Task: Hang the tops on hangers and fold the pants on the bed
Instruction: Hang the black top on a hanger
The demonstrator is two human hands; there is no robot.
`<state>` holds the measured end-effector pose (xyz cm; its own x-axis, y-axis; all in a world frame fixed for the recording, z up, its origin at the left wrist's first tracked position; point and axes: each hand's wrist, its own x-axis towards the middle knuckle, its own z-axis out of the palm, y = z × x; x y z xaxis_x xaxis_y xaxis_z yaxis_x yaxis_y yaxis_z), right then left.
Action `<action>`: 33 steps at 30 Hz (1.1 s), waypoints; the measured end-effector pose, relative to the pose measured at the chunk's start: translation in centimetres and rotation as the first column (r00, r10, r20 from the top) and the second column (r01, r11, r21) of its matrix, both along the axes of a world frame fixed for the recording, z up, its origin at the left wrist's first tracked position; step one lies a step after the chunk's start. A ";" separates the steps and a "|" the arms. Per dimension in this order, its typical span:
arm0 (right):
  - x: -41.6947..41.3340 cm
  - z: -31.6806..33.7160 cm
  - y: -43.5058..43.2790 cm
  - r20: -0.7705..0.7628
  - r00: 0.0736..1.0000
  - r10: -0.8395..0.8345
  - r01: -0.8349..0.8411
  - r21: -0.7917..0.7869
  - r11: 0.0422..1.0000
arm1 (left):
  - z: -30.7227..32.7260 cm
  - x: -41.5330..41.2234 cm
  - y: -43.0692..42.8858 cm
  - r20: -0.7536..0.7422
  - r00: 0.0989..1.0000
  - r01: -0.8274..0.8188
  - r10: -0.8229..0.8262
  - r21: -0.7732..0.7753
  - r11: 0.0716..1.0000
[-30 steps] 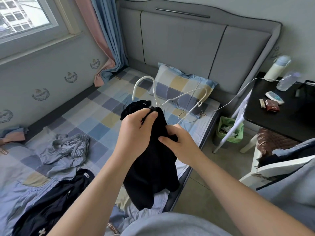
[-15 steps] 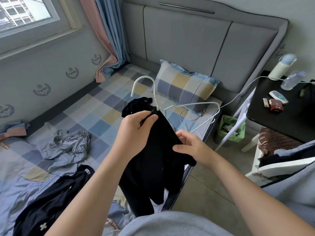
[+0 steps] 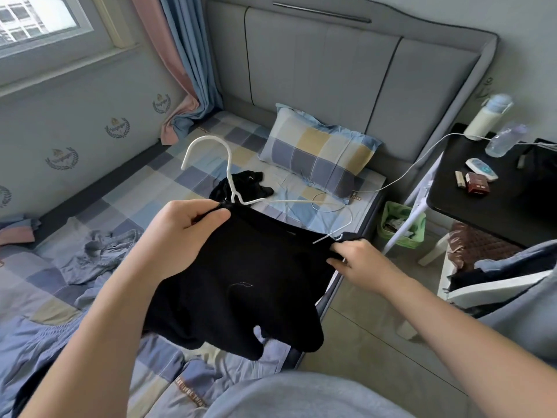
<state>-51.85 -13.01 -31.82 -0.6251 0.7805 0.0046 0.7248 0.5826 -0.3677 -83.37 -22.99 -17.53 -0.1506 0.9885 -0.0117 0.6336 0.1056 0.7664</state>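
Our right hand (image 3: 358, 263) has slid outward, fingers (image 3: 339, 263) pinching a shoulder of the black top (image 3: 256, 282) at the white hanger (image 3: 230, 170) tip. Our left hand (image 3: 184, 236) still grips the collar above the bed (image 3: 105, 188); we judge it nearly hung

A green bin (image 3: 417, 236) stands beside the black table (image 3: 470, 212) bearing bottles (image 3: 501, 141).

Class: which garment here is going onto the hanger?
The black top, partly over the white hanger; the grey-blue garment lies crumpled on the bed.
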 end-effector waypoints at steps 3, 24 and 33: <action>0.9 0.6 0.3 -0.019 0.995 0.102 -0.097 0.168 0.981 | 0.0 -0.9 -0.4 -0.028 1.000 0.012 -0.012 0.002 1.000; 0.7 5.4 3.5 0.043 0.990 -0.135 0.132 0.081 0.988 | -0.4 -2.8 -2.4 0.156 0.978 0.136 -0.136 0.006 0.991; -2.0 7.9 1.1 -0.252 0.968 -0.005 0.032 0.104 0.994 | -0.7 -0.5 -1.2 -0.038 0.987 0.150 -0.156 -0.129 0.980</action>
